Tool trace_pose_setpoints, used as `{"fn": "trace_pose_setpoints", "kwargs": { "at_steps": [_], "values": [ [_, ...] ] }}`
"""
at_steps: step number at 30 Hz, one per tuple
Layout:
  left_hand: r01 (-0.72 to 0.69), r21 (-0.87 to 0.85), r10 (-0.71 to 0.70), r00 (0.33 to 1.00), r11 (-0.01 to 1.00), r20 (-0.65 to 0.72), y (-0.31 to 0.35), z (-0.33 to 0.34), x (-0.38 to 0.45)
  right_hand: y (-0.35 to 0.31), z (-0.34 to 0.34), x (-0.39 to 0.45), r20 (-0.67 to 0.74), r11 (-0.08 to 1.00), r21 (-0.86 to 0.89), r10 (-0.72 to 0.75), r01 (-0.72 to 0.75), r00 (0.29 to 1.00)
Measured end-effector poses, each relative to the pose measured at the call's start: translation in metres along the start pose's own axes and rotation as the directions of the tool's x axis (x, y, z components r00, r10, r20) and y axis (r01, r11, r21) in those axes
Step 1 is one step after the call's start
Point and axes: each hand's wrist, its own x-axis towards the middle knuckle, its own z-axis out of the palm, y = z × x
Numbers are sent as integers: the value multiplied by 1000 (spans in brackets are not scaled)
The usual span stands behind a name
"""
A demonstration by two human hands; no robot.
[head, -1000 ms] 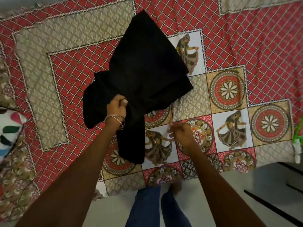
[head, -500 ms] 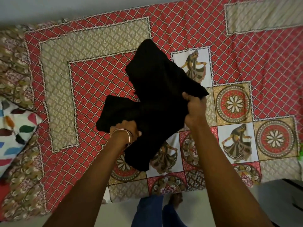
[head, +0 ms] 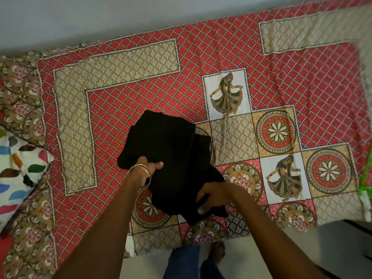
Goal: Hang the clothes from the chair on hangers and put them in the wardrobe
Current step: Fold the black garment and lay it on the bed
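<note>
At the frame's centre, a person bunches a black garment over a patterned bed, left hand gripping its upper fold, right hand pinching the lower edge, apparently sorting it out for a hanger; none is in view.

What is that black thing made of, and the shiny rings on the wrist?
The black garment looks like soft, matte woven cloth: it bunches and folds where both hands grip it and shows no sheen. The bangles on the left wrist look like thin polished metal, silvery and glinting, though coated plastic cannot be ruled out.
</note>
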Motion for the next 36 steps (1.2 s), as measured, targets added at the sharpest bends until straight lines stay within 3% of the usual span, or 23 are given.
{"fn": "trace_pose_setpoints", "kwargs": {
  "at_steps": [2,5,7,9,11,13,14,16,19,21,26,30,32,33,36],
  "values": [
    [13,137,-20,998,991,51,-19,0,0,22,0,3,-283,971,241,75,-5,956],
    [49,449,-78,996,892,47,-43,1,2,47,-9,14,-638,923,382,294,-39,712],
    [123,532,-29,983,837,-182,-53,3,-2,52,-16,23,-690,847,529,398,45,604],
    [85,595,245,858,800,-452,-51,6,-5,51,-23,34,-663,735,665,499,132,557],
    [-144,746,603,695,650,-391,-45,16,-2,48,-29,50,-615,610,763,580,215,535],
    [-381,798,797,573,467,-193,-31,28,-1,40,-31,63,-612,592,772,597,231,518],
    [-450,782,806,582,431,-109,-24,39,8,36,-31,73,-609,596,772,591,222,529],
    [-493,743,734,679,453,3,-3,52,5,24,-30,79,-630,600,756,557,263,541],
    [-428,656,551,834,622,22,16,75,19,28,-26,85,-639,575,759,569,305,518],
    [-325,696,448,894,640,5,25,87,25,41,-23,85,-606,493,794,597,356,525],
    [-135,818,366,925,560,-98,26,103,40,64,-21,94,-536,396,844,612,362,582],
    [-204,829,462,884,520,-72,21,92,51,52,-23,104,-584,470,809,572,353,576],
    [-279,756,504,860,592,-78,20,79,51,45,-20,109,-607,483,793,576,371,548],
    [-291,674,500,856,678,-133,20,74,50,43,-20,110,-614,487,789,592,374,523],
    [-318,195,363,891,928,-273,17,55,51,38,-22,113,-588,391,803,642,449,493]
  ]
}}
